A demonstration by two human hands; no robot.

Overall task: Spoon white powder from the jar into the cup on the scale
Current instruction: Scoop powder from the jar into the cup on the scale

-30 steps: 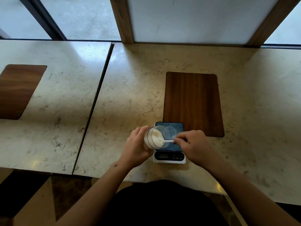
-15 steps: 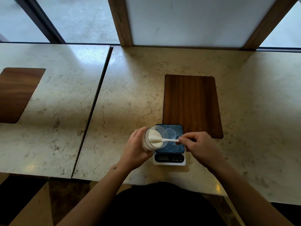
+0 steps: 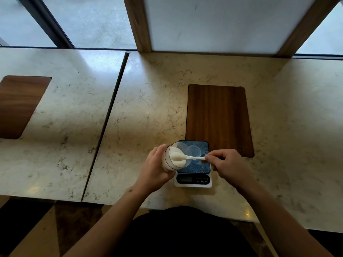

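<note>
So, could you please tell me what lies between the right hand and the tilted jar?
In the head view, the white spoon spans that gap: the right hand pinches its handle, its heaped bowl sits at the jar mouth. Beneath it stands the clear cup on the scale.

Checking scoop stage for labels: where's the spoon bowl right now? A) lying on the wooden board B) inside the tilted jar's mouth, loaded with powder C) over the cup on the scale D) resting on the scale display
B: the spoon, held by the right hand, has its heaped bowl at the mouth of the jar that the left hand tilts toward the cup.
</note>
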